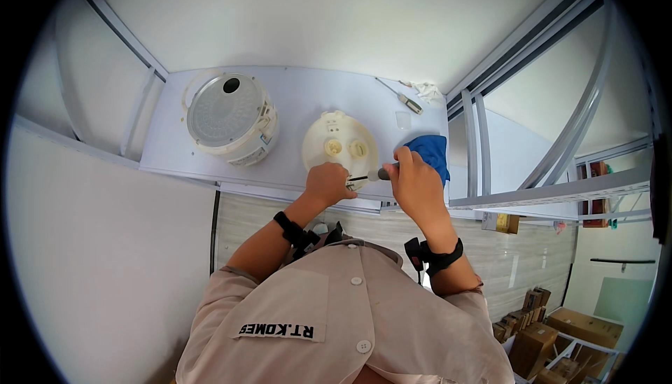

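A round cream plastic lid (315, 139) lies on the white table in front of me, its two small round fittings facing up. At its near rim, my left hand (327, 184) is closed, with the fingers bent against the edge. My right hand (418, 186) grips a screwdriver (382, 174) by its grey handle, and the shaft runs left toward the lid's near edge beside my left fingers. Its tip is too small to make out. Left of the lid stands a white rice cooker (231, 121) with its handle at the back left.
A blue cloth (432, 153) lies right of my right hand. Farther back are a second screwdriver (406, 100), a small clear plastic piece (403, 119) and crumpled white tissue (425, 91). White metal frames flank the table (294, 83). Cardboard boxes (535, 345) stand at lower right.
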Demonstrator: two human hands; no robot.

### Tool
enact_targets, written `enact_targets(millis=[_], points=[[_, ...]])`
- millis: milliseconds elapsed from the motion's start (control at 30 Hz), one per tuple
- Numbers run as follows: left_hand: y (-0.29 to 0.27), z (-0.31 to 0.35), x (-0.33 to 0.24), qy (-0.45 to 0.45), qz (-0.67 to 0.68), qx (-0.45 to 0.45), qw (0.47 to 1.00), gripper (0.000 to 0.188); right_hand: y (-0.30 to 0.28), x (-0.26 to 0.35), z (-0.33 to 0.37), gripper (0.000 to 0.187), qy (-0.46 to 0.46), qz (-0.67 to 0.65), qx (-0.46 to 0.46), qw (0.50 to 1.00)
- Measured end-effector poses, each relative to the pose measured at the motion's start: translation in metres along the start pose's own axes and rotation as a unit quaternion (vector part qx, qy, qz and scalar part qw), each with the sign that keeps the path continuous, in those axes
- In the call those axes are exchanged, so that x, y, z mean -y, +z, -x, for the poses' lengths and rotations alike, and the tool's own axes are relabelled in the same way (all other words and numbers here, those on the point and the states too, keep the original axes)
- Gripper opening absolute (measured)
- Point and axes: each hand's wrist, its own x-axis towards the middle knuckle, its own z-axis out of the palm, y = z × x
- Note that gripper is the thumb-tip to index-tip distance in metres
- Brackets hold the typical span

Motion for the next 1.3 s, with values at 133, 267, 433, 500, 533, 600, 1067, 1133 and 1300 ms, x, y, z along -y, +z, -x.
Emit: enact_targets(millis=[133,267,433,500,533,600,1067,1133,1300], points=[[0.003,0.001,0.002,-0.003,0.003,-0.008,1.0,0.046,-0.007,0.006,-0.001,0.035,0.046,0.038,0.05,0.997],[0.003,0.001,0.002,0.002,0.001,-0.011,1.0,0.046,-0.007,0.006,-0.005,0.028,-0.158,-0.06,-0.113,0.979],[0.0,-0.002,0.001,-0.024,-0.001,0.043,0.999,0.054,-0.003,0.01,-0.01,0.032,-0.012,-0.013,0.035,0.999],[0.0,-0.003,0.0,-0.032,-0.005,0.058,0.998,0.059,-0.011,0.02,-0.013,0.034,0.1,0.034,0.131,0.986],[-0.001,-0.003,-0.001,-0.033,-0.005,0.06,0.998,0.059,-0.02,0.026,-0.015,0.034,0.12,0.04,0.157,0.98],[0.0,-0.001,0.0,-0.023,-0.001,0.04,0.999,0.054,-0.024,0.027,-0.013,0.034,0.061,0.021,0.112,0.992],[0.0,-0.004,0.002,-0.025,-0.003,0.058,0.998,0.051,-0.009,0.023,-0.004,0.03,-0.024,0.072,0.04,0.996],[0.005,-0.002,0.005,-0.02,0.005,0.034,0.999,0.051,-0.015,0.02,-0.003,0.027,-0.082,0.026,0.005,0.996],[0.005,-0.002,0.003,-0.02,0.003,0.03,0.999,0.052,-0.01,0.011,-0.004,0.02,-0.113,-0.003,-0.03,0.993]])
